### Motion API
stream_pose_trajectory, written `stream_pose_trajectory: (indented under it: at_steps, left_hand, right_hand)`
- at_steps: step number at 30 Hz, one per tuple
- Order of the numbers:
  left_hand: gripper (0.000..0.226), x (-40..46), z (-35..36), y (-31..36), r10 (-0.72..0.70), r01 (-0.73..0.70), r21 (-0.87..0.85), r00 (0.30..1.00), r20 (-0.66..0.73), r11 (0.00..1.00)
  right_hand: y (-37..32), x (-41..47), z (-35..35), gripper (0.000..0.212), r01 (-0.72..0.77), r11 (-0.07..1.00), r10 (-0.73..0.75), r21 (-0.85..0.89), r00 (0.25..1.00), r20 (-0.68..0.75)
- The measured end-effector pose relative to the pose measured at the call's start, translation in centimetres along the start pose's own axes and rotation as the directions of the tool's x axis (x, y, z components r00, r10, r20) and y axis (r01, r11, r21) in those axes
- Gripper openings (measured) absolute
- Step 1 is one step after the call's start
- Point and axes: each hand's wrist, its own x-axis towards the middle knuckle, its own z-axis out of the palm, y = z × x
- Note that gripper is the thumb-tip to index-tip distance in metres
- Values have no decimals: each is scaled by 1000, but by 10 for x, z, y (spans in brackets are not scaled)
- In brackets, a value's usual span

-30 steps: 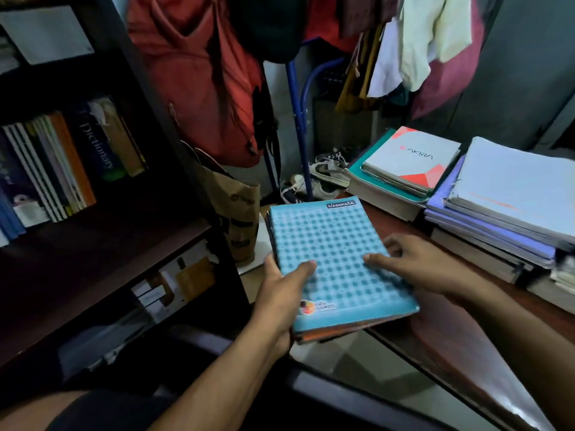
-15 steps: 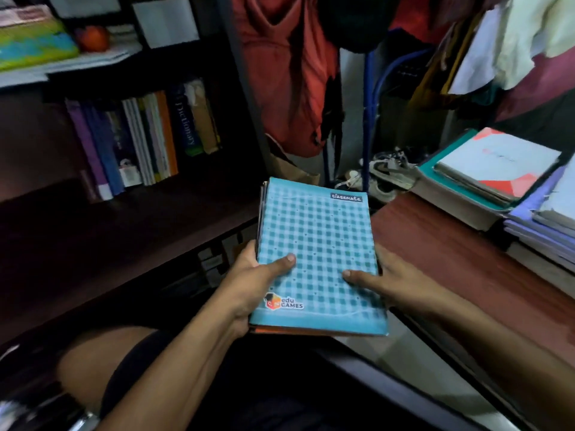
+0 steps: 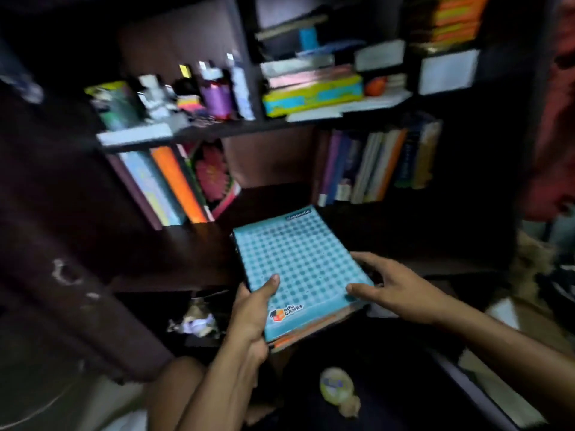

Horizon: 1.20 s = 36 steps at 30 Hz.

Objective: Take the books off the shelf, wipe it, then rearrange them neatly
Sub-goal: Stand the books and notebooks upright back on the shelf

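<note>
I hold a small stack of notebooks topped by a blue checked notebook (image 3: 300, 269) in front of the dark wooden shelf (image 3: 199, 244). My left hand (image 3: 252, 312) grips the stack's near left edge, thumb on the cover. My right hand (image 3: 395, 286) holds the right edge, fingers spread along it. The stack's far end hangs over the bare middle of the shelf board. Leaning books (image 3: 174, 185) stand at the shelf's left, and upright books (image 3: 376, 166) stand at its right.
The upper shelf carries bottles (image 3: 217, 94) and flat stacked books (image 3: 311, 91). Crumpled paper (image 3: 196, 321) lies in the compartment under the shelf. A yellow round object (image 3: 337, 388) rests on my lap. Red cloth (image 3: 557, 135) hangs at the far right.
My view has swung left from the table to the shelf. Both hands have carried the notebook stack from the table's edge toward the shelf's open middle.
</note>
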Motion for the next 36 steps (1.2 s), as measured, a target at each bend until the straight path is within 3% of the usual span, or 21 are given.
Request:
stream_pose_trajectory:
  at_steps: [2,6,11,14,16,19,24,26,29,31,33,36]
  left_hand:
    - [38,18,-21,5,-3,-3,-47,991,-131,999]
    - [30,42,-58,13,29,-71,-106,937,-349,992]
    - [88,59,-71,16,125,-102,73,875,-468,992]
    - [117,69,-60,4,192,-131,163,873,-449,978]
    - [122,86,-53,-14,213,-140,199,881,-423,970]
    - [109,70,-25,-12,164,-104,180,917,-363,978]
    - [41,34,-9,0,227,-196,122,911,-344,973]
    - [16,26,-16,6,228,-205,103,916,-330,973]
    - [21,31,-37,7,289,-217,257,912,-289,942]
    - [24,36,-48,8,389,-254,396,866,-313,883]
    - [10,41,-57,10,501,-333,453,802,-324,827]
    - [17,39,-68,26,588,-440,452,764,-266,776]
  right_hand:
    - [-4,39,20,73,52,999,-52,0,998,23]
    - [-26,101,60,43,151,989,-151,2,985,85]
    - [-25,147,86,43,225,974,-224,7,972,74]
    - [-17,156,84,23,182,952,-173,247,983,-57]
    - [-10,158,82,18,165,924,-109,344,978,-175]
    - [-6,156,84,35,136,969,-63,207,943,-327]
    - [-13,149,83,71,46,998,-58,-42,920,-388]
    - [-15,147,85,75,59,985,-116,-162,920,-373]
    - [-17,144,88,78,99,937,-210,-336,926,-313]
    - [-26,144,85,75,85,866,-229,-492,943,-241]
    - [-39,148,83,68,104,773,-224,-626,968,-117]
    - [-64,160,83,77,183,750,-219,-635,975,22]
